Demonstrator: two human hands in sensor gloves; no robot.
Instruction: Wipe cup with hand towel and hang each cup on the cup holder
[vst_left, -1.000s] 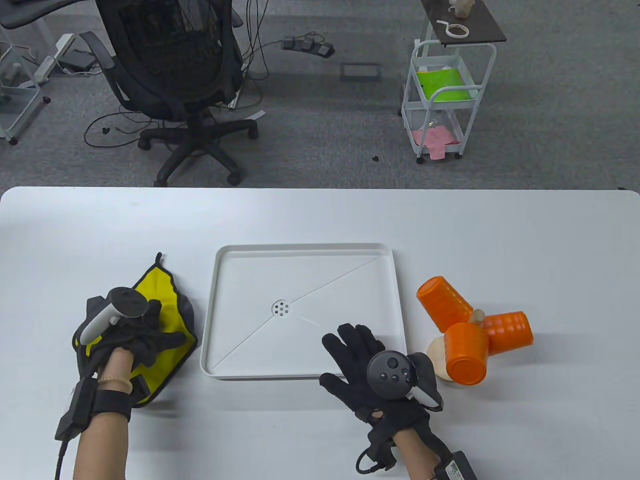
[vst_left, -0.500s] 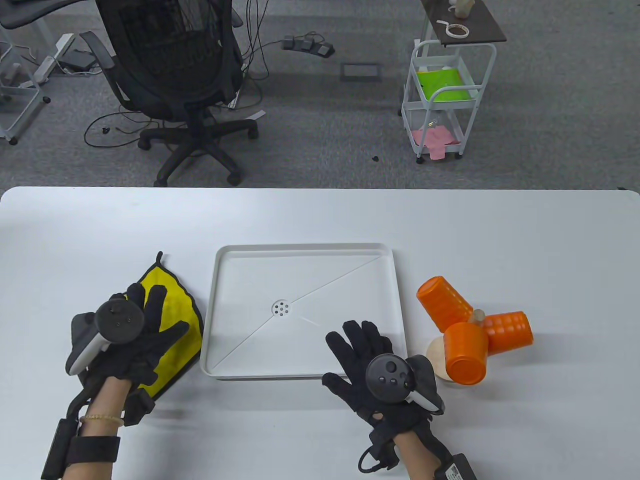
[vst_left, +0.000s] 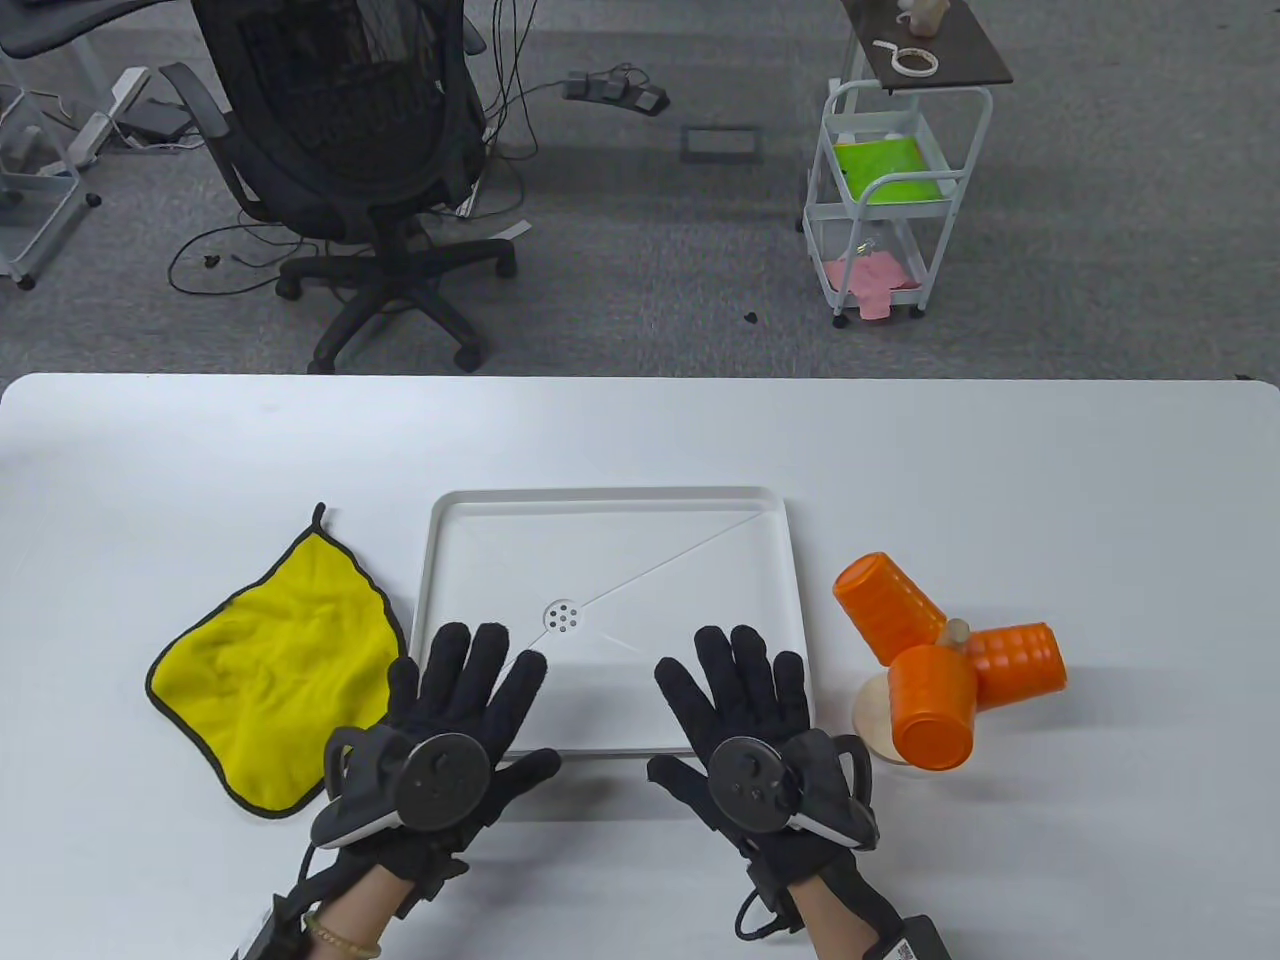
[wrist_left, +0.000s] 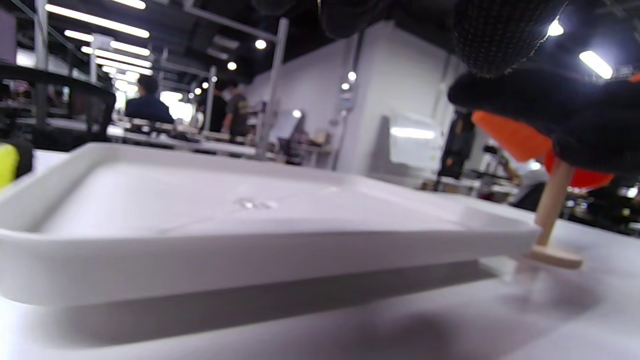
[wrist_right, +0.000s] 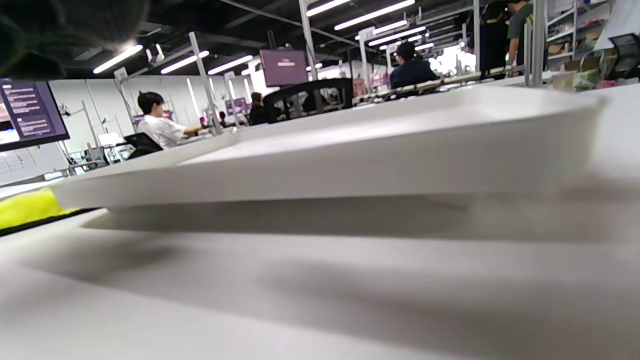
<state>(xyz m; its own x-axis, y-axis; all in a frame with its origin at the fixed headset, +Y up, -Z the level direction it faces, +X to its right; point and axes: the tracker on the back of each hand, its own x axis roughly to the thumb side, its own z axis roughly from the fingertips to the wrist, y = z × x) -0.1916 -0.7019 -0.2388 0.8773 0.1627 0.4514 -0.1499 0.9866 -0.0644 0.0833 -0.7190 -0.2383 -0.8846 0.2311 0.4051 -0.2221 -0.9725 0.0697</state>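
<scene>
Three orange cups (vst_left: 930, 650) hang on a wooden cup holder (vst_left: 878, 716) at the right of the table; the left wrist view shows its post (wrist_left: 550, 210) and an orange cup (wrist_left: 510, 135). The yellow hand towel (vst_left: 275, 670) lies flat at the left, untouched. My left hand (vst_left: 470, 670) lies flat with straight, spread fingers over the front left part of the white tray (vst_left: 610, 540). My right hand (vst_left: 735, 675) lies the same way over the tray's front right part. Neither hand holds anything.
The shallow white tray has a drain (vst_left: 563, 617) in its middle and nothing else in it. Beyond the table's far edge stand an office chair (vst_left: 340, 150) and a small white cart (vst_left: 890, 200) on the floor.
My left hand let go of the towel and moved right to the tray's front edge, fingers spread. The towel now lies spread out. My right hand shifted slightly forward and flattened.
</scene>
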